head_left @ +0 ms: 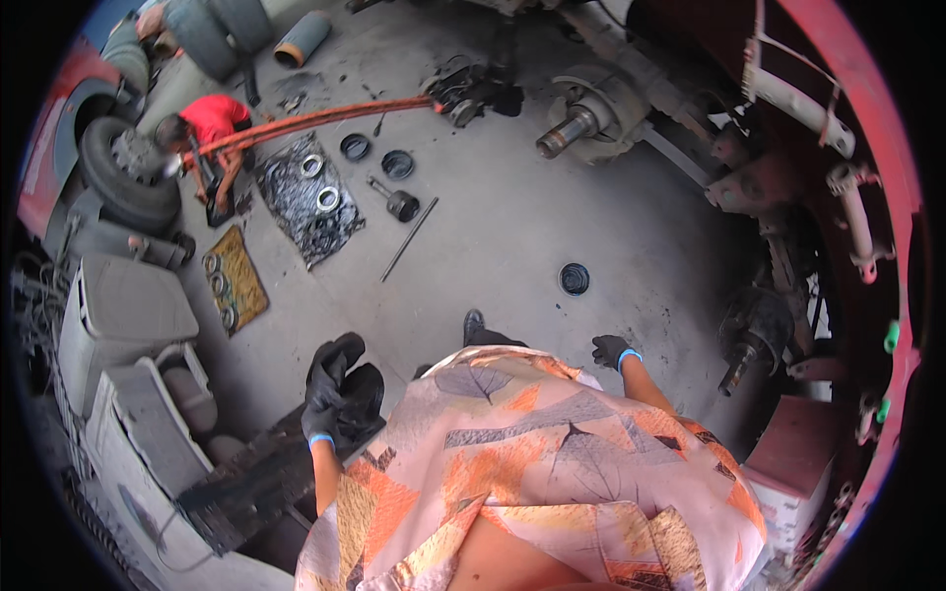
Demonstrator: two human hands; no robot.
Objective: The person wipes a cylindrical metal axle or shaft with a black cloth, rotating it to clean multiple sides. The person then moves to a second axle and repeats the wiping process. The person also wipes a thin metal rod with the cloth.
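Observation:
My left hand [321, 402], in a black glove with a blue cuff, is closed on a limp black cloth [363, 396] beside a dark bench. The cloth's exact kind is hard to make out, as it blends with the glove. My right hand [613, 351], gloved in black too, hangs by my right side with its fingers apart and nothing visible in them. On the floor ahead of it stands a round tub [574, 279] with black, grease-like stuff inside.
An axle spindle [570, 131] juts out at the far right, another spindle [739, 366] nearer. Bearing rings lie on a black plastic sheet [286, 202]. A metal bar [410, 239] and cardboard [236, 284] lie left. A person in red [212, 123] crouches by a wheel [128, 172].

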